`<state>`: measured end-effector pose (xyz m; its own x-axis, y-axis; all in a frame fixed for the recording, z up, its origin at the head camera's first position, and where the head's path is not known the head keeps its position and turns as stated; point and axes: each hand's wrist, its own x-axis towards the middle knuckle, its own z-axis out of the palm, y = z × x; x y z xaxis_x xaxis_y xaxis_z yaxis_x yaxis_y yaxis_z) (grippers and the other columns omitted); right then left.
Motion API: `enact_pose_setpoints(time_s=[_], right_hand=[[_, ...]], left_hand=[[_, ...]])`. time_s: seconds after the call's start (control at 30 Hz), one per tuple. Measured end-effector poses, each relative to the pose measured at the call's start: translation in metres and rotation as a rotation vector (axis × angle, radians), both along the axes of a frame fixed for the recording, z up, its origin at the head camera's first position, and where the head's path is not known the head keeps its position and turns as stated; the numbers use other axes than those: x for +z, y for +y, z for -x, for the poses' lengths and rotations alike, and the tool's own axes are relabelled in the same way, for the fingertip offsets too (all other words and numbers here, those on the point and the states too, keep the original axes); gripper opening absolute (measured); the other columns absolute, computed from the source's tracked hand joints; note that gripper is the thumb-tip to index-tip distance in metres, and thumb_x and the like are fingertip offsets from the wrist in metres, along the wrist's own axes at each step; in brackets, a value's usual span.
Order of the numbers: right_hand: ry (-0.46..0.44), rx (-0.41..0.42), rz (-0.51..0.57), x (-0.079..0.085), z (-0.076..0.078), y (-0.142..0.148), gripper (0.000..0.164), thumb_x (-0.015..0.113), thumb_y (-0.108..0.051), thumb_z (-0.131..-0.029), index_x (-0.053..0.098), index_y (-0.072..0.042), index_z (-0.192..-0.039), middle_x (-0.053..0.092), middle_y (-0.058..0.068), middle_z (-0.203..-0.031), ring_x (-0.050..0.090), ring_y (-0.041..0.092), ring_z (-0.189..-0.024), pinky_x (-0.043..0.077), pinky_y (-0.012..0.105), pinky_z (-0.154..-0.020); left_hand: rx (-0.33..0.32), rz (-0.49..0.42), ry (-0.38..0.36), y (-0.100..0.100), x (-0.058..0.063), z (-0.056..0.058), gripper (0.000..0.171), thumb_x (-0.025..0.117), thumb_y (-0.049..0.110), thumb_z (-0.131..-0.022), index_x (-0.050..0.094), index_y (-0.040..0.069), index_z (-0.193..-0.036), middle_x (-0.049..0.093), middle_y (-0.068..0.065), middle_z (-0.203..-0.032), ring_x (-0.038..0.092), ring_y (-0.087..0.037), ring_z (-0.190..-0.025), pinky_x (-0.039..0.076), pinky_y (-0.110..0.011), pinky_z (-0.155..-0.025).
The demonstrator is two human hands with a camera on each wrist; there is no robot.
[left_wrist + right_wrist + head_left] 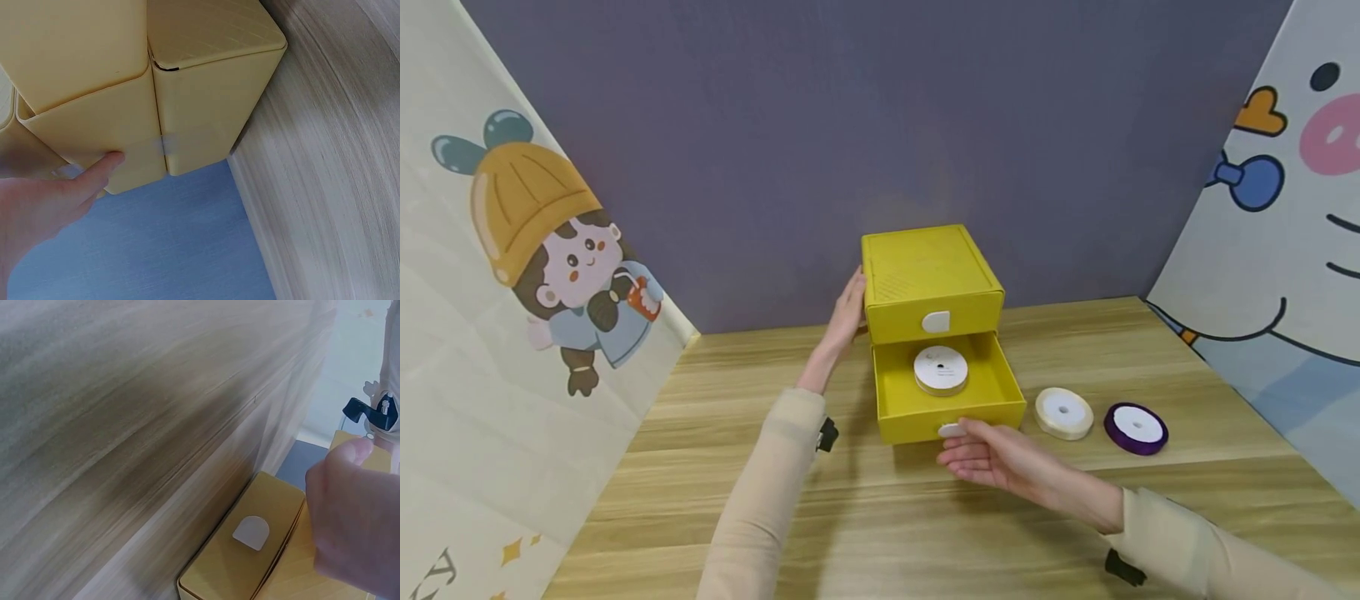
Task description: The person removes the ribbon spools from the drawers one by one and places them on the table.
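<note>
A yellow box of stacked drawers (928, 262) stands against the back wall, its middle drawer (895, 392) pulled out. Inside that drawer lies a white-faced ribbon spool (941, 369). My right hand (1000, 458) pinches the drawer's white pull tab (950, 430), thumb on top; in the right wrist view the hand (356, 519) hides this tab. Below it, the bottom drawer's tab (252, 532) shows on a shut front. My left hand (847, 312) rests against the box's left side, fingers extended; a fingertip touches the side panel (106, 128) in the left wrist view.
To the right of the box, a cream ribbon spool (1063, 413) and a purple ribbon spool (1137, 428) lie flat on the wooden table (737, 417). A grey-blue wall (775, 167) closes off the back, with printed cartoon panels on both sides.
</note>
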<state>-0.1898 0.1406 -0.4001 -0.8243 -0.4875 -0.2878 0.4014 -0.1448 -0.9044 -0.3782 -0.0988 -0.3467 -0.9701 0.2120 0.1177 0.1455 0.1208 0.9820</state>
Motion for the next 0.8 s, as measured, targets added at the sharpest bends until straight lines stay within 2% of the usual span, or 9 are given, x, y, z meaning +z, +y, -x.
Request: enact_pose_setpoints(time_s=[0.2, 0.3, 0.4, 0.5, 0.6, 0.7, 0.8], right_hand=[[-0.024, 0.015, 0.024, -0.003, 0.0, 0.002, 0.048, 0.046, -0.036, -0.105, 0.058, 0.007, -0.123, 0.076, 0.004, -0.1, 0.072, 0.01, -0.092, 0.059, 0.023, -0.09], [-0.037, 0.048, 0.036, -0.003, -0.003, 0.005, 0.051, 0.047, -0.038, -0.105, 0.058, 0.008, -0.125, 0.076, 0.005, -0.104, 0.072, 0.011, -0.095, 0.059, 0.023, -0.091], [-0.001, 0.11, 0.026, 0.0, -0.007, 0.005, 0.048, 0.048, -0.036, -0.105, 0.06, 0.006, -0.123, 0.076, 0.004, -0.106, 0.071, 0.011, -0.096, 0.058, 0.023, -0.091], [0.102, 0.192, 0.007, 0.01, -0.008, 0.005, 0.041, 0.047, -0.029, -0.106, 0.06, 0.005, -0.122, 0.075, 0.002, -0.107, 0.071, 0.011, -0.096, 0.058, 0.025, -0.093], [0.233, 0.246, -0.034, 0.028, -0.003, 0.003, 0.041, 0.046, -0.025, -0.106, 0.057, 0.009, -0.125, 0.074, 0.003, -0.109, 0.07, 0.013, -0.098, 0.059, 0.026, -0.092], [0.39, 0.232, -0.152, 0.05, 0.007, 0.001, 0.044, 0.049, -0.026, -0.106, 0.053, 0.012, -0.128, 0.072, 0.008, -0.111, 0.07, 0.017, -0.099, 0.06, 0.028, -0.091], [0.589, 0.179, -0.315, 0.066, 0.021, -0.002, 0.039, 0.051, -0.026, -0.105, 0.057, 0.008, -0.125, 0.071, 0.016, -0.111, 0.07, 0.024, -0.098, 0.061, 0.032, -0.088]], left_hand=[[-0.006, -0.019, -0.032, 0.0, 0.0, -0.001, 0.06, 0.025, 0.053, -0.107, 0.012, 0.03, -0.161, 0.014, 0.0, -0.169, 0.031, -0.032, -0.15, 0.036, -0.057, -0.117], [-0.01, -0.03, -0.039, 0.0, 0.0, -0.001, 0.061, 0.025, 0.054, -0.106, 0.012, 0.03, -0.161, 0.014, -0.001, -0.169, 0.034, -0.034, -0.148, 0.038, -0.058, -0.116], [-0.015, -0.029, -0.032, -0.001, 0.0, 0.0, 0.062, 0.025, 0.054, -0.106, 0.011, 0.029, -0.161, 0.014, -0.001, -0.169, 0.034, -0.034, -0.148, 0.038, -0.058, -0.116], [-0.02, -0.026, -0.018, -0.001, 0.0, 0.0, 0.063, 0.025, 0.053, -0.106, 0.011, 0.026, -0.161, 0.014, -0.001, -0.169, 0.032, -0.033, -0.149, 0.036, -0.058, -0.116], [-0.024, -0.03, -0.012, -0.001, 0.001, 0.0, 0.063, 0.025, 0.054, -0.106, 0.011, 0.025, -0.161, 0.014, -0.001, -0.169, 0.032, -0.033, -0.149, 0.037, -0.059, -0.116], [-0.026, -0.038, -0.024, -0.001, 0.001, 0.0, 0.064, 0.025, 0.055, -0.105, 0.011, 0.028, -0.161, 0.015, -0.001, -0.169, 0.034, -0.034, -0.148, 0.038, -0.059, -0.115], [-0.022, -0.041, -0.033, -0.001, 0.0, 0.0, 0.064, 0.025, 0.056, -0.105, 0.011, 0.028, -0.161, 0.015, -0.001, -0.168, 0.035, -0.034, -0.147, 0.039, -0.059, -0.114]])
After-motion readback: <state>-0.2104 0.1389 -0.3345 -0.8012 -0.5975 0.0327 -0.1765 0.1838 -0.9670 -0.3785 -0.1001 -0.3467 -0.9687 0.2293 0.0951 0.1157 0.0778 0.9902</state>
